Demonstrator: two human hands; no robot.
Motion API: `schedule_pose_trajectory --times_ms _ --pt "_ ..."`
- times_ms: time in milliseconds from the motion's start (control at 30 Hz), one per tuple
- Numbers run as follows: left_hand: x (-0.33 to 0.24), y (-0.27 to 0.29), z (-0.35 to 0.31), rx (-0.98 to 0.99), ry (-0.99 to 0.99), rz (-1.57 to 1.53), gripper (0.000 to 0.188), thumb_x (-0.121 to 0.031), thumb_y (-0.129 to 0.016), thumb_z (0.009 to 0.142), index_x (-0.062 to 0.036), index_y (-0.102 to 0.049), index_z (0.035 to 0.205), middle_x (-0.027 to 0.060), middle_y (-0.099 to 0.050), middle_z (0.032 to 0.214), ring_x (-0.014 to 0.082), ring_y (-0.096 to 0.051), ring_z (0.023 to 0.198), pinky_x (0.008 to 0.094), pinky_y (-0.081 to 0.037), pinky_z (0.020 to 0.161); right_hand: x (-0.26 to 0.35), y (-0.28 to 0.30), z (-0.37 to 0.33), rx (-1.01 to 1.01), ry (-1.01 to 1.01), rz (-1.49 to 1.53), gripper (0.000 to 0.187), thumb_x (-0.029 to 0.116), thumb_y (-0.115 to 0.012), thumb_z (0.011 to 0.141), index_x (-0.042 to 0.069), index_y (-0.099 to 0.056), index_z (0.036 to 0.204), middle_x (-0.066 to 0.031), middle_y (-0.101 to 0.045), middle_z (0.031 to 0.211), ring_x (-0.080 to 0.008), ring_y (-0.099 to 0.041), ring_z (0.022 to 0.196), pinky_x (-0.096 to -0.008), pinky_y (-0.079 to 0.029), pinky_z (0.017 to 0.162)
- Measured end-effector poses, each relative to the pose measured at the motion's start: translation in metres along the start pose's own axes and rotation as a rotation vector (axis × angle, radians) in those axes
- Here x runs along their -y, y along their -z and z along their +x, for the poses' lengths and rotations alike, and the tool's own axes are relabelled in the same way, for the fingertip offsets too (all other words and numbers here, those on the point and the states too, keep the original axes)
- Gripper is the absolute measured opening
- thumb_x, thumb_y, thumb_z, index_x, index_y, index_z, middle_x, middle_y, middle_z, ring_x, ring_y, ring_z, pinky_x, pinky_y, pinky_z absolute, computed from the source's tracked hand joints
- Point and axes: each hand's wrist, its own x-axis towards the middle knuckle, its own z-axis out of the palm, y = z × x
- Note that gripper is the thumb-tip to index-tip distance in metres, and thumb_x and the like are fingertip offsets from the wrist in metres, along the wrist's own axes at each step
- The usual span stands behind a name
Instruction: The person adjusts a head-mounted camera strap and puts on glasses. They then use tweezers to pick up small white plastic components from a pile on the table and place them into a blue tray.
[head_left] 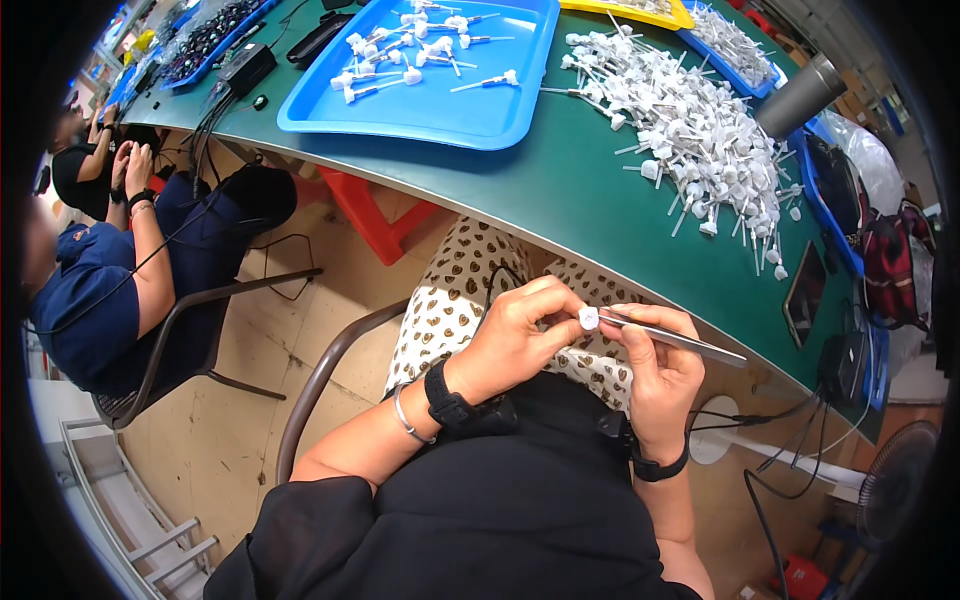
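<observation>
Above my lap, my left hand pinches a small white plastic part between thumb and fingers. Metal tweezers lie in the grip of my right hand, their tip end close against the white part. Whether the tips touch it is too small to tell. On the green table ahead is a large heap of similar white parts with thin stems. A blue tray to its left holds several more of them.
A metal cylinder stands by the heap, with a phone near the table's right edge. Cables hang below, beside a fan. At left another person in blue sits on a chair; a red stool is under the table.
</observation>
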Motion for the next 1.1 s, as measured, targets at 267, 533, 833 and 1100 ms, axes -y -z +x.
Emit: schedule_pose_trajectory --times_ms 267,533,833,1100 --pt "-0.0003 -0.0001 0.0003 0.026 -0.006 0.043 0.008 -0.003 -0.073 0.086 0.0004 -0.069 0.092 0.0072 -0.065 0.085 0.0142 -0.064 0.074 0.0265 -0.052 0.064 -0.0028 0.0015 0.0014 0.054 0.086 -0.152 0.011 -0.001 -0.063 0.094 -0.005 -0.063 0.104 -0.012 -0.068 0.101 -0.0152 -0.068 0.088 -0.0256 -0.056 0.077" --pt "-0.0009 0.0005 0.0002 0.031 0.008 0.026 0.008 -0.002 -0.073 0.086 0.0004 -0.069 0.091 0.0071 -0.065 0.086 0.0141 -0.063 0.074 0.0267 -0.052 0.064 -0.0024 0.0007 0.0008 0.003 -0.022 -0.045 0.009 0.0 -0.059 0.096 -0.005 -0.059 0.104 -0.0129 -0.069 0.1 -0.0175 -0.07 0.09 -0.0274 -0.057 0.08" --pt "-0.0002 -0.0007 -0.0012 0.028 0.024 0.016 0.007 -0.003 -0.073 0.086 0.0006 -0.069 0.091 0.0072 -0.065 0.087 0.0136 -0.063 0.074 0.0263 -0.052 0.064 -0.0041 0.003 0.0003 0.025 -0.009 -0.05 0.009 0.0 -0.058 0.097 -0.005 -0.059 0.104 -0.0136 -0.069 0.1 -0.0183 -0.07 0.092 -0.0274 -0.057 0.081" --pt "0.0005 -0.0007 -0.0017 0.019 -0.003 0.035 0.008 -0.003 -0.073 0.086 0.0009 -0.069 0.091 0.007 -0.065 0.086 0.0133 -0.063 0.073 0.0256 -0.052 0.062 -0.0019 0.0005 -0.0013 0.017 0.013 -0.087 0.009 0.0 -0.058 0.097 -0.006 -0.059 0.104 -0.0137 -0.069 0.1 -0.018 -0.07 0.091 -0.0274 -0.057 0.08"
